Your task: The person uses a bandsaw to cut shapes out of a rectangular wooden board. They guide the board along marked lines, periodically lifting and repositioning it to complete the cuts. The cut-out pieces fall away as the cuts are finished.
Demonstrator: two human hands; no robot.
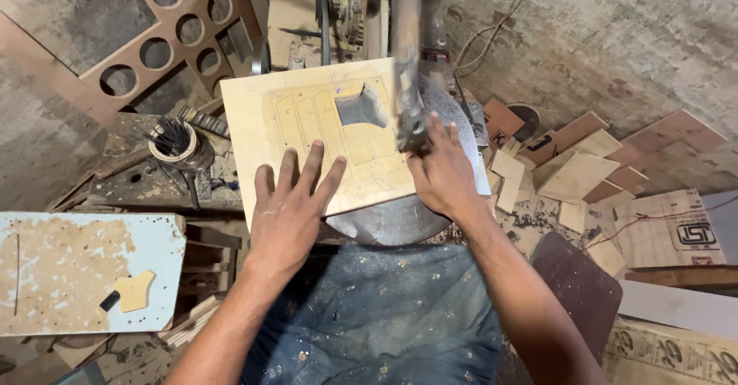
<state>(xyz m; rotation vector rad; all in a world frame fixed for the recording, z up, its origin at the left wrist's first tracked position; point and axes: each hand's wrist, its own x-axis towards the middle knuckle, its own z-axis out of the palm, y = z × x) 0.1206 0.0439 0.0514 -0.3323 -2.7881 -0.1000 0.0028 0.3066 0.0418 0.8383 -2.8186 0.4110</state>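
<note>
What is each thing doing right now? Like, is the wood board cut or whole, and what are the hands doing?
Plywood board: flat on the round saw table, pencil outlines on it, one piece already cut out.
Left hand: fingers spread, pressing flat on the board.
Right hand: on the board's edge beside the saw arm.
Saw arm: blurred.
Tin of nails: upright, full.
Board with round holes: lying behind.

Both bare forearms run up from the lower edge, the left from about 7 o'clock, the right from about 5 o'clock, converging toward centre. Left hand (290, 204): palm down, flat, fingers straight and spread, pointing to 12–1 o'clock, thumb angled out toward 1–2 o'clock. Right hand (442, 171): back facing up, wrist bent inward, fingers pointing toward 11–12 o'clock and partly curled, tips hidden. The hands lie near each other, not touching. Skin dusty on both.
</note>
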